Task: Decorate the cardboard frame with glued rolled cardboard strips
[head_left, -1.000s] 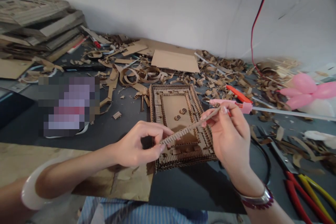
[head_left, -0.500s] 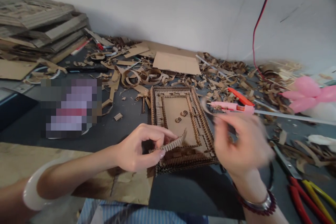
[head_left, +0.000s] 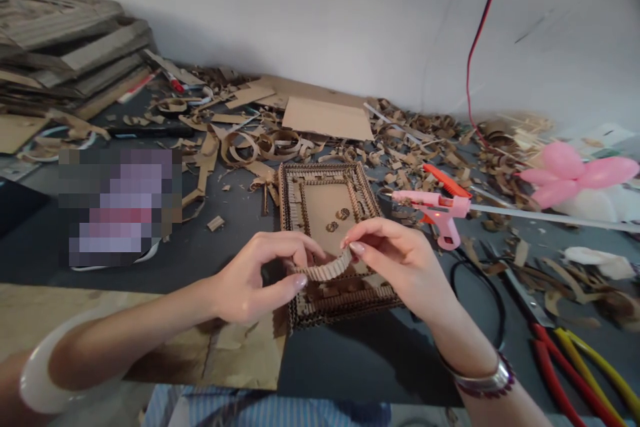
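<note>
A short strip of corrugated cardboard [head_left: 327,271], ridged and slightly curved, is held between my two hands. My left hand [head_left: 255,277] pinches its left end between thumb and fingers. At the other end, thumb and fingertips of my right hand [head_left: 395,260] are closed on the strip. Beneath lies a rectangular cardboard frame [head_left: 345,303] built of layered corrugated strips, its lower part partly covered by my hands. Two small cardboard rolls [head_left: 332,226] rest on the flat panel inside the frame.
A pink glue gun [head_left: 445,207] lies right of the frame, near an orange-handled tool [head_left: 445,179]. Red-handled scissors [head_left: 547,347] and a yellow-handled tool [head_left: 600,367] are at the lower right. Cardboard scraps [head_left: 280,147] cover the back; stacked cardboard pieces [head_left: 75,47] stand left.
My right hand has moved left from beside the glue gun and taken hold of the strip's free end. My left hand keeps its pinch. The view has shifted slightly.
</note>
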`<state>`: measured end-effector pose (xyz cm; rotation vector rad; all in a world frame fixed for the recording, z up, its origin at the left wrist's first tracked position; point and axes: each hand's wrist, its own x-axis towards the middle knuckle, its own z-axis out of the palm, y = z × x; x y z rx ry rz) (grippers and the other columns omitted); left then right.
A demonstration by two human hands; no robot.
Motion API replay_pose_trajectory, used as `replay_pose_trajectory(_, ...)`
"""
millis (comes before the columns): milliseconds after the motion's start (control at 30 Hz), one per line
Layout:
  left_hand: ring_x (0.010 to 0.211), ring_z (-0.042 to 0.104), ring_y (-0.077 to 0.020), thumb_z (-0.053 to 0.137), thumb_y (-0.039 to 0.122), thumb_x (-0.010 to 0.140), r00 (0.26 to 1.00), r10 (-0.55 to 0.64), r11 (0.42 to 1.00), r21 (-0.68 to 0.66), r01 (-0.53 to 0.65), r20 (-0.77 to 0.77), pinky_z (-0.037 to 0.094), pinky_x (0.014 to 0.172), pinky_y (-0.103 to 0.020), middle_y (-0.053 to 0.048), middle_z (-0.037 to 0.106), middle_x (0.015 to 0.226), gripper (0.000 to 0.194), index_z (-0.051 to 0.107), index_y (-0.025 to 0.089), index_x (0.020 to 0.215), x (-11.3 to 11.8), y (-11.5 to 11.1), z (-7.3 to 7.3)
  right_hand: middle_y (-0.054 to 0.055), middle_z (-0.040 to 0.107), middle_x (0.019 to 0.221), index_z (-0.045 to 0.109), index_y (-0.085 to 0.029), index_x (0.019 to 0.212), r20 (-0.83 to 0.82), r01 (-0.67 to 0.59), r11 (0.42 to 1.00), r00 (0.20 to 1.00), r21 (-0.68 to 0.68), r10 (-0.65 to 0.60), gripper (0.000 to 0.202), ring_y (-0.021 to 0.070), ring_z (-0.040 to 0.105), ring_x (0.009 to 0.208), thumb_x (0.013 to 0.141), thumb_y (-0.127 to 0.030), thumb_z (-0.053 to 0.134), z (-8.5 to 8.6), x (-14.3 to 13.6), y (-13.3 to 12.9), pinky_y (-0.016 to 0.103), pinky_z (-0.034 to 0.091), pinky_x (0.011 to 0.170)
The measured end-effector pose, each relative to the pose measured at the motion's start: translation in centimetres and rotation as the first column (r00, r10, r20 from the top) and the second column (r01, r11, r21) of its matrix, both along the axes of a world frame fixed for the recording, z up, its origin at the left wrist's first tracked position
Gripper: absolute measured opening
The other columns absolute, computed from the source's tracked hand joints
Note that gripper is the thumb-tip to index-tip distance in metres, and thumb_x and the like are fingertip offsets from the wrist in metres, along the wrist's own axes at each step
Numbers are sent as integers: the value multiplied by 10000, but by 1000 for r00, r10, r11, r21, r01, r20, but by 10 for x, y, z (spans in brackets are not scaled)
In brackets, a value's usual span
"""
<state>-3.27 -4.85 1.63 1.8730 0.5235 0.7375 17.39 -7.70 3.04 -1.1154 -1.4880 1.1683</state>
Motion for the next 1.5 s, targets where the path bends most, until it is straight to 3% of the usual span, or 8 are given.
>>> replay_pose_trajectory(133,698,569,-153,550,278,766,999,20,1000,18,-20,-24,450,651,-237,-71,637,795,178,584,111,817,2,0,-1,-18,630,731,616,-201,773,55,-27,999,998,-18,28,54,82,589,674,765,-156,589,-1,-7,-2,179,497,617)
replay_pose_trajectory(267,619,582,-104,521,216,828,989,43,999,-18,-46,-138,447,598,-174,-27,653,692,146,624,119,793,5,-1,0,-7,619,776,610,-213,769,22,-87,996,996,1,87,70,102,590,736,778,-154,575,-6,-14,-3,208,502,644)
replay_pose_trajectory(367,634,605,-95,487,174,851,990,23,999,-33,-28,-141,457,618,-154,-22,671,700,163,633,123,800,6,-1,1,2,600,805,607,-215,766,16,-33,997,999,66,32,69,117,586,779,765,-147,595,-10,-15,-3,231,505,671)
replay_pose_trajectory(467,614,600,-90,493,164,846,990,38,999,-18,-41,-136,457,605,-144,-18,665,682,155,627,117,784,5,-1,2,4,617,787,620,-213,760,120,26,989,992,144,-44,77,117,592,757,757,-137,606,-12,-14,-4,237,502,683)
replay_pose_trajectory(767,585,576,-80,483,146,844,992,49,997,-45,-55,-115,456,585,-135,-7,625,645,138,610,114,799,5,-1,2,12,700,786,687,-180,781,273,6,944,957,330,-102,126,107,649,725,743,-99,599,-8,-18,-6,178,525,685)
replay_pose_trajectory(1267,598,486,-91,456,106,836,991,-10,986,165,32,-133,401,581,-165,-17,544,640,148,570,109,741,6,-2,4,3,690,684,672,-174,657,208,3,986,977,165,-38,106,96,634,611,726,-125,608,-10,-23,-9,161,513,583)
replay_pose_trajectory(1500,575,478,-80,427,165,862,990,-14,992,119,31,-142,393,553,-157,1,539,651,144,529,125,769,4,-4,1,2,675,663,680,-192,679,81,-7,1000,997,25,5,135,101,620,594,754,-153,576,-9,-23,-10,171,514,541)
